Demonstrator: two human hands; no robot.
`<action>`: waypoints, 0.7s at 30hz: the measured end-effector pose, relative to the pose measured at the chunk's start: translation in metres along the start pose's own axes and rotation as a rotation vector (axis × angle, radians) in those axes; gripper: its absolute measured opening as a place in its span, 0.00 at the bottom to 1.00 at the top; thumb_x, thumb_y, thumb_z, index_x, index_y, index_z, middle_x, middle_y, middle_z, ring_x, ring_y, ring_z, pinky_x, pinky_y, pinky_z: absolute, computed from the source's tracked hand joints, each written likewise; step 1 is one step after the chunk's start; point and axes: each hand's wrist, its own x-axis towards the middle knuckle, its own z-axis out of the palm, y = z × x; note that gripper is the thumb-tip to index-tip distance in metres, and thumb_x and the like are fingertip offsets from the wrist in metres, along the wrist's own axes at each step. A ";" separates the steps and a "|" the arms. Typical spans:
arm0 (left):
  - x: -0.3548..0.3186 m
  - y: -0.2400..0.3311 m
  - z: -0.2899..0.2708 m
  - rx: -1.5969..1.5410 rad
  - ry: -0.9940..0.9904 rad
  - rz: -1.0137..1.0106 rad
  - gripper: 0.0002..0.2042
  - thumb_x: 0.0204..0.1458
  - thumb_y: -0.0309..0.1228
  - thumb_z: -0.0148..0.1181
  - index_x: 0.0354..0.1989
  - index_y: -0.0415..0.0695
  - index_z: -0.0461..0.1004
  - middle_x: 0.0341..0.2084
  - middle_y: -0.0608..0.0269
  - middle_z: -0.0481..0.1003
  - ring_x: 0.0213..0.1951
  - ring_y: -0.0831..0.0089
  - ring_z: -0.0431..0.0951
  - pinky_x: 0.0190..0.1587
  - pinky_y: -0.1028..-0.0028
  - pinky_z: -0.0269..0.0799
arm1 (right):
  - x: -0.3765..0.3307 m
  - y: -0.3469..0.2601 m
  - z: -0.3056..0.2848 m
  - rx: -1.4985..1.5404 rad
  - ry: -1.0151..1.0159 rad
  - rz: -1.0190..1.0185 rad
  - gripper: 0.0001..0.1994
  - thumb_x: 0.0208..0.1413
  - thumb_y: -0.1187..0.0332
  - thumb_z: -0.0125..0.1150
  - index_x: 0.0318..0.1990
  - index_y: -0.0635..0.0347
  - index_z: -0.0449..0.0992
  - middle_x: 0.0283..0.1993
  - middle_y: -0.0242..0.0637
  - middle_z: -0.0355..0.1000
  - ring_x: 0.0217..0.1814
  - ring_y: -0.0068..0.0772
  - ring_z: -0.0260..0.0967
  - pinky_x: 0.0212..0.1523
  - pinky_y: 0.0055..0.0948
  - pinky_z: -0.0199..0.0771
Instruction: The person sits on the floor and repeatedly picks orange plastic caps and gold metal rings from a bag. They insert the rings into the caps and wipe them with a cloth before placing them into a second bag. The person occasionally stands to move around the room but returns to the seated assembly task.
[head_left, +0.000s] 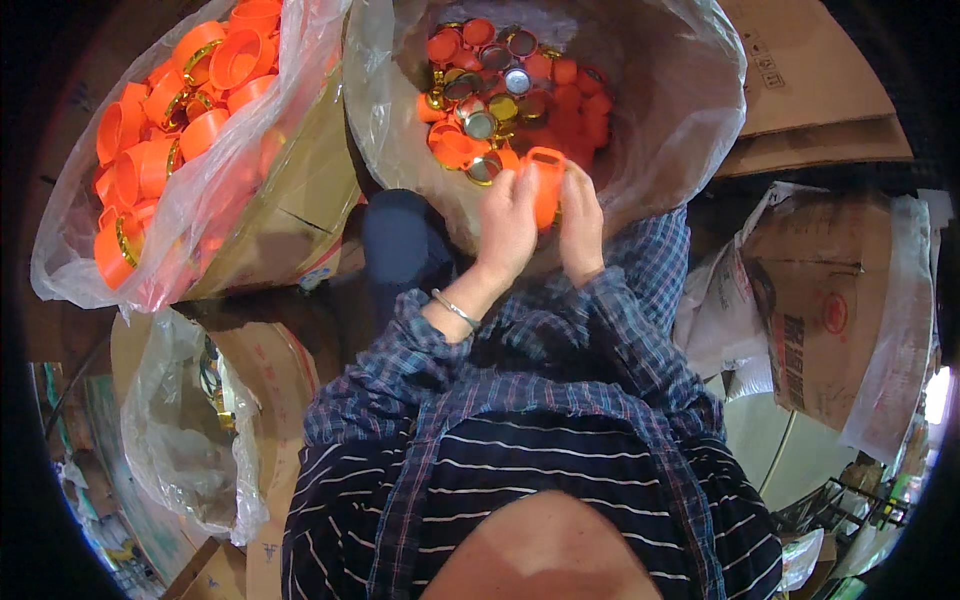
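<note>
An orange plastic cup-like piece [548, 190] with a loop at its top is held between my two hands, over the near rim of a bag-lined container. My left hand [508, 222], with a bangle on its wrist, grips the piece from the left. From the other side, the fingers of my right hand [581, 222] close on it. Just beyond my hands, the clear plastic liner bag [672, 130] holds many orange pieces [568, 110] mixed with round gold and silver discs [480, 124]. My fingers partly cover the held piece.
At the upper left stands another clear-bagged box [300, 200] heaped with orange cups [150, 170] with gold rings. A smaller lined carton [275, 370] sits at the lower left. Flat cardboard [800, 70] and a brown carton [815, 300] are on the right.
</note>
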 end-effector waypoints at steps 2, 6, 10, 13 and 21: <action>-0.015 -0.003 0.000 0.341 -0.026 0.502 0.11 0.64 0.34 0.53 0.33 0.39 0.69 0.26 0.47 0.74 0.32 0.51 0.77 0.33 0.64 0.70 | 0.001 -0.008 -0.003 0.650 -0.135 0.452 0.23 0.69 0.49 0.43 0.50 0.59 0.74 0.48 0.38 0.75 0.50 0.33 0.72 0.56 0.32 0.71; -0.030 -0.005 0.008 0.160 -0.017 0.455 0.11 0.64 0.34 0.51 0.33 0.39 0.69 0.29 0.45 0.73 0.33 0.51 0.76 0.35 0.64 0.70 | -0.002 -0.008 0.000 0.255 0.037 0.186 0.20 0.69 0.53 0.45 0.47 0.61 0.74 0.48 0.39 0.75 0.47 0.37 0.73 0.51 0.32 0.73; -0.019 0.000 0.014 -0.202 0.022 0.019 0.11 0.66 0.34 0.50 0.36 0.39 0.72 0.33 0.57 0.75 0.34 0.70 0.73 0.39 0.73 0.68 | -0.004 0.009 0.001 -0.375 0.161 -0.370 0.18 0.65 0.59 0.53 0.51 0.67 0.73 0.48 0.43 0.74 0.50 0.39 0.72 0.50 0.31 0.72; -0.008 0.004 0.014 -0.525 0.032 -0.218 0.10 0.65 0.33 0.51 0.44 0.39 0.73 0.40 0.65 0.76 0.41 0.77 0.73 0.45 0.75 0.69 | 0.000 0.013 -0.002 -0.519 0.134 -0.483 0.19 0.59 0.64 0.59 0.53 0.69 0.72 0.50 0.48 0.72 0.54 0.42 0.70 0.55 0.32 0.70; 0.005 -0.003 -0.021 -1.190 -0.102 -0.525 0.21 0.65 0.45 0.42 0.58 0.46 0.71 0.55 0.60 0.74 0.59 0.60 0.72 0.64 0.57 0.64 | -0.001 -0.028 -0.011 0.043 -0.078 0.228 0.21 0.69 0.56 0.52 0.59 0.65 0.70 0.54 0.34 0.72 0.52 0.23 0.67 0.55 0.23 0.66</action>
